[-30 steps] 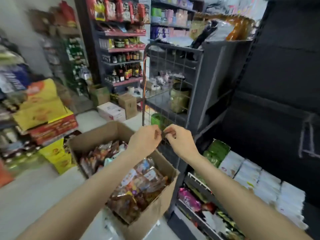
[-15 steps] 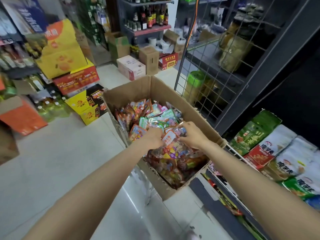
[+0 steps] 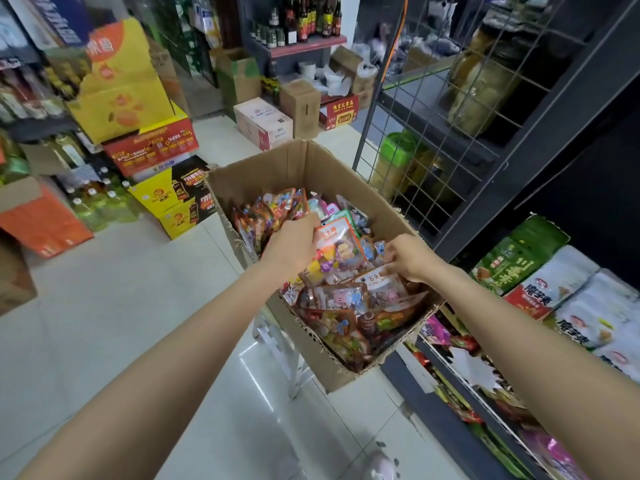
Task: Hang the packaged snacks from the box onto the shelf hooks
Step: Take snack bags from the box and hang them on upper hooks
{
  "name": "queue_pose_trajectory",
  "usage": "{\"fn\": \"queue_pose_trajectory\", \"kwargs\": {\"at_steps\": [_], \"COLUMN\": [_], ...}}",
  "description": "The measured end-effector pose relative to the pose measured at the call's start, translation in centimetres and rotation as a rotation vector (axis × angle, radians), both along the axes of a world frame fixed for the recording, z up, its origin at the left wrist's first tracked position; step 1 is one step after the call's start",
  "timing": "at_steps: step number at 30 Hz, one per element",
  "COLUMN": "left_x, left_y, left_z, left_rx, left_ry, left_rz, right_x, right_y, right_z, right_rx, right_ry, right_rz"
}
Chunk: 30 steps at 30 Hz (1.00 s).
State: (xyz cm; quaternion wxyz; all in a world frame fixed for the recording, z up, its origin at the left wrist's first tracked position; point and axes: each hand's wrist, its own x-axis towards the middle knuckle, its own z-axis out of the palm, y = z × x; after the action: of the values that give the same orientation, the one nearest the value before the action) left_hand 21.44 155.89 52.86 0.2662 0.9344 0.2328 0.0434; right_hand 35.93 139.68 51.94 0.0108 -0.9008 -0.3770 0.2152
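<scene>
Mid-pick in the cardboard box [image 3: 277, 168]: left hand [image 3: 291, 244] gripping an orange-topped candy packet [image 3: 341, 245], right hand [image 3: 410, 258] pinching a brown-labelled packet [image 3: 377, 282]; next, probably lifted toward the wire grid panel [image 3: 433, 140].

An open brown cardboard box [image 3: 277, 171] stood on the pale tiled floor [image 3: 104, 323], filled with clear plastic snack packets [image 3: 341, 292]. Right of it rose a dark wire-grid shelf rack [image 3: 433, 161]. Behind it sat smaller cardboard cartons [image 3: 299, 109]; to its left, stacked yellow and red cartons [image 3: 138, 133].
</scene>
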Motion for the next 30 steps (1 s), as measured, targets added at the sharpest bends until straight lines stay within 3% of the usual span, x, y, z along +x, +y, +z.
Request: {"fn": "queue_pose_trajectory", "kwargs": {"at_steps": [3, 7, 12, 18, 25, 30], "left_x": [-0.6, -0.8, -0.5, -1.0, -0.1, 2.6], "left_y": [0.8, 0.2, -0.8, -0.6, -0.3, -2.5], "left_z": [1.5, 3.3, 4.1, 4.2, 6.8, 13.4], "left_rx": [0.114, 0.228, 0.403, 0.433, 0.276, -0.075], "left_ry": [-0.080, -0.101, -0.027, -0.043, -0.275, -0.491], "left_rz": [-0.001, -0.052, -0.089, -0.047, -0.097, -0.181], "right_x": [-0.4, -1.1, -1.0, -1.7, -1.4, 0.0], "right_y": [-0.5, -1.4, -2.0, -2.4, -2.3, -4.4], "right_z": [1.1, 2.1, 2.0, 2.5, 8.1, 14.9], "right_rx": [0.103, 0.190, 0.205, 0.390, 0.872, 1.122], "right_ry": [-0.025, -0.196, -0.095, -0.033, -0.039, -0.069], "right_rz": [-0.038, -0.064, -0.104, -0.127, -0.201, -0.187]}}
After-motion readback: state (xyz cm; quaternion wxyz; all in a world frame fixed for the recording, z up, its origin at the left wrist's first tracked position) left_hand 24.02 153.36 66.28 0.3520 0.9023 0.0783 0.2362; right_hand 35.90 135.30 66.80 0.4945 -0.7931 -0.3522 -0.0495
